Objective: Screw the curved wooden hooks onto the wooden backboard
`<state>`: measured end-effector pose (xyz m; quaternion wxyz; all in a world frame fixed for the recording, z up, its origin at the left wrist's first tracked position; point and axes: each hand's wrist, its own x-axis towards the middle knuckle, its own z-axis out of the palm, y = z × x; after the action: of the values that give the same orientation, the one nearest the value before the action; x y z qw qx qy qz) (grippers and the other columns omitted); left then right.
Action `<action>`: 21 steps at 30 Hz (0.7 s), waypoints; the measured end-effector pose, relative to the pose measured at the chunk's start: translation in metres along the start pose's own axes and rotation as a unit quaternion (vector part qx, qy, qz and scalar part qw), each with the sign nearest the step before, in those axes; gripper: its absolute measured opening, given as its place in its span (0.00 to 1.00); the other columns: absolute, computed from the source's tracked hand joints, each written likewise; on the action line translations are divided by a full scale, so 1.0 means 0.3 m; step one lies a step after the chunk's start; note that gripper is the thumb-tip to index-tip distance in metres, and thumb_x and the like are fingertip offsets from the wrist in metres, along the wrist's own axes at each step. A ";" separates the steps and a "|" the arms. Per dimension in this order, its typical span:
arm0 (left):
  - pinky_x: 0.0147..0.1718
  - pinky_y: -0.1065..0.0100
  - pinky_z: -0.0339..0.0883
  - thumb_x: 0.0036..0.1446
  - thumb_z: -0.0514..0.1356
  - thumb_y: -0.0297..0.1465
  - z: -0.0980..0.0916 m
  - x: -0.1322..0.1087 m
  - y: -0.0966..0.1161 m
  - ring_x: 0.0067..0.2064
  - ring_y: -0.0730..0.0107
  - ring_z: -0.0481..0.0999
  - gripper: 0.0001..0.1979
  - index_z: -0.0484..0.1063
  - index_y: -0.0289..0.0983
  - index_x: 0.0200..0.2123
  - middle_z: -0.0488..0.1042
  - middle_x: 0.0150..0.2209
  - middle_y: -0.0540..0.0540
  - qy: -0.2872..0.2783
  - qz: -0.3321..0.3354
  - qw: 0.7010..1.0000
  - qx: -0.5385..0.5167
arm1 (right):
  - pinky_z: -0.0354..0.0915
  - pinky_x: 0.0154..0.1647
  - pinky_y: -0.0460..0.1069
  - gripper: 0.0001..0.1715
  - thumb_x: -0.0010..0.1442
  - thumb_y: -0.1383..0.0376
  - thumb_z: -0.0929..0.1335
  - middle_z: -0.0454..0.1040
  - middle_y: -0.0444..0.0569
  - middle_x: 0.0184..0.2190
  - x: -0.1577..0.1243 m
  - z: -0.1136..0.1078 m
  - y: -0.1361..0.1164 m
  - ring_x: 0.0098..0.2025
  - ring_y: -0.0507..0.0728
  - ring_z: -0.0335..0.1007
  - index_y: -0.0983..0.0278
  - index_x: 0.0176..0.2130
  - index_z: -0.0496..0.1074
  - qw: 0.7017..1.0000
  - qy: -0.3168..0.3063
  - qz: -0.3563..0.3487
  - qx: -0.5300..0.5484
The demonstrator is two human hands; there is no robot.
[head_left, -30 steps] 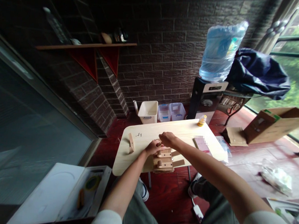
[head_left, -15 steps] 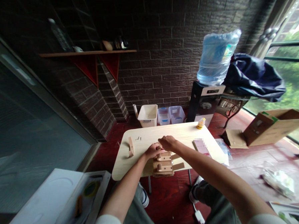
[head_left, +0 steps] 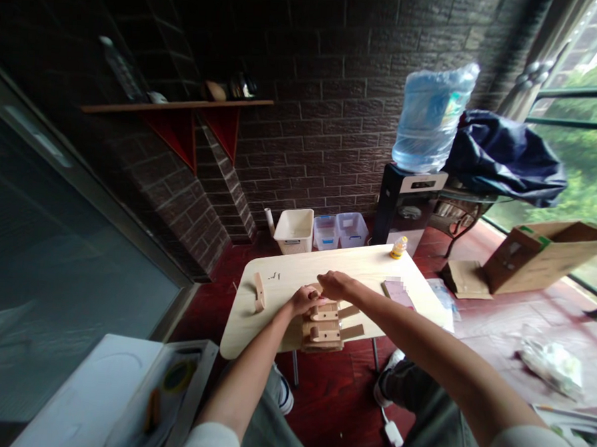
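A wooden assembly [head_left: 322,336], with rounded pieces on top and flat slats sticking out to its right, lies at the near edge of the pale table. My left hand [head_left: 304,298] is closed around the far end of it, fingers wrapped on a wooden part. Just above and to the right, my right hand [head_left: 333,285] is curled into a fist over that same end. Whatever the fist holds is hidden. A loose, slightly curved wooden piece [head_left: 259,293] rests at the table's left. Several small dark bits of hardware [head_left: 274,275] lie beyond it, too small to name.
On the table [head_left: 286,266] are a pink booklet [head_left: 397,292] and a small yellow bottle [head_left: 398,247]. Plastic bins [head_left: 294,231] and a water dispenser [head_left: 404,209] stand behind it. An open white case [head_left: 119,394] is at lower left; a cardboard box [head_left: 537,256] stands right.
The view has shifted slightly. Both hands keep nearly the same place at the far end of the wooden assembly, the right fist a touch lower and nearer the left hand.
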<state>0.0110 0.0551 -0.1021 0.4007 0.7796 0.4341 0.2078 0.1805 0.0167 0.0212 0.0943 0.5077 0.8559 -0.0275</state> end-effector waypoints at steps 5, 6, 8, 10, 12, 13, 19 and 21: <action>0.39 0.66 0.69 0.47 0.67 0.43 0.002 -0.012 0.026 0.39 0.64 0.76 0.14 0.77 0.37 0.29 0.77 0.36 0.44 0.002 -0.007 1.000 -0.014 | 0.73 0.41 0.52 0.16 0.63 0.65 0.67 0.79 0.65 0.42 -0.013 -0.007 -0.007 0.45 0.64 0.79 0.72 0.47 0.76 0.998 0.023 -0.021 -0.047; 0.40 0.66 0.69 0.46 0.67 0.43 0.003 -0.012 0.029 0.39 0.63 0.76 0.15 0.77 0.37 0.29 0.77 0.36 0.44 0.003 -0.008 1.000 -0.014 | 0.73 0.41 0.52 0.16 0.62 0.65 0.68 0.79 0.65 0.42 -0.012 -0.007 -0.005 0.45 0.64 0.79 0.72 0.46 0.77 0.998 0.025 -0.025 -0.049; 0.40 0.66 0.68 0.45 0.67 0.43 0.003 -0.011 0.030 0.39 0.63 0.75 0.14 0.76 0.37 0.28 0.76 0.35 0.44 0.001 -0.011 1.000 -0.011 | 0.73 0.41 0.51 0.15 0.62 0.66 0.67 0.80 0.64 0.42 -0.008 -0.004 0.000 0.44 0.63 0.79 0.71 0.47 0.77 0.998 0.033 -0.028 -0.044; 0.37 0.67 0.67 0.46 0.66 0.42 -0.001 -0.006 0.027 0.36 0.65 0.73 0.14 0.73 0.36 0.25 0.74 0.32 0.45 -0.007 -0.014 1.000 -0.009 | 0.73 0.41 0.51 0.16 0.63 0.65 0.68 0.80 0.65 0.41 -0.001 0.003 0.003 0.43 0.63 0.79 0.71 0.47 0.77 0.999 0.034 -0.020 -0.031; 0.34 0.67 0.64 0.47 0.65 0.41 -0.006 -0.001 0.021 0.32 0.67 0.70 0.15 0.70 0.36 0.22 0.72 0.29 0.47 -0.015 -0.012 1.000 -0.004 | 0.72 0.41 0.51 0.17 0.61 0.62 0.69 0.80 0.65 0.41 0.009 0.010 0.001 0.43 0.63 0.79 0.71 0.47 0.77 0.999 0.028 -0.012 -0.019; 0.33 0.67 0.63 0.48 0.65 0.41 -0.008 0.000 0.019 0.31 0.68 0.68 0.15 0.68 0.36 0.22 0.71 0.28 0.47 -0.017 -0.009 1.000 -0.001 | 0.72 0.41 0.51 0.19 0.61 0.62 0.70 0.79 0.66 0.41 0.014 0.012 -0.002 0.43 0.64 0.79 0.72 0.47 0.77 1.000 0.024 -0.009 -0.016; 0.32 0.67 0.61 0.48 0.66 0.41 -0.011 -0.005 0.017 0.30 0.70 0.65 0.17 0.65 0.36 0.21 0.69 0.26 0.50 -0.009 -0.007 1.000 0.003 | 0.73 0.41 0.52 0.21 0.60 0.60 0.70 0.79 0.67 0.43 0.030 0.007 -0.027 0.44 0.65 0.79 0.73 0.46 0.78 1.000 0.013 0.005 -0.012; 0.31 0.67 0.62 0.47 0.67 0.42 -0.010 -0.010 0.022 0.30 0.70 0.66 0.18 0.64 0.37 0.21 0.69 0.26 0.50 -0.006 -0.013 1.000 -0.008 | 0.73 0.41 0.51 0.22 0.60 0.58 0.70 0.79 0.66 0.42 0.021 -0.002 -0.029 0.44 0.65 0.79 0.73 0.47 0.77 1.000 0.006 0.001 -0.015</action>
<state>0.0106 0.0519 -0.0948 0.4121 0.7722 0.4398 0.2010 0.1700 0.0181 0.0200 0.0973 0.5073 0.8562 -0.0114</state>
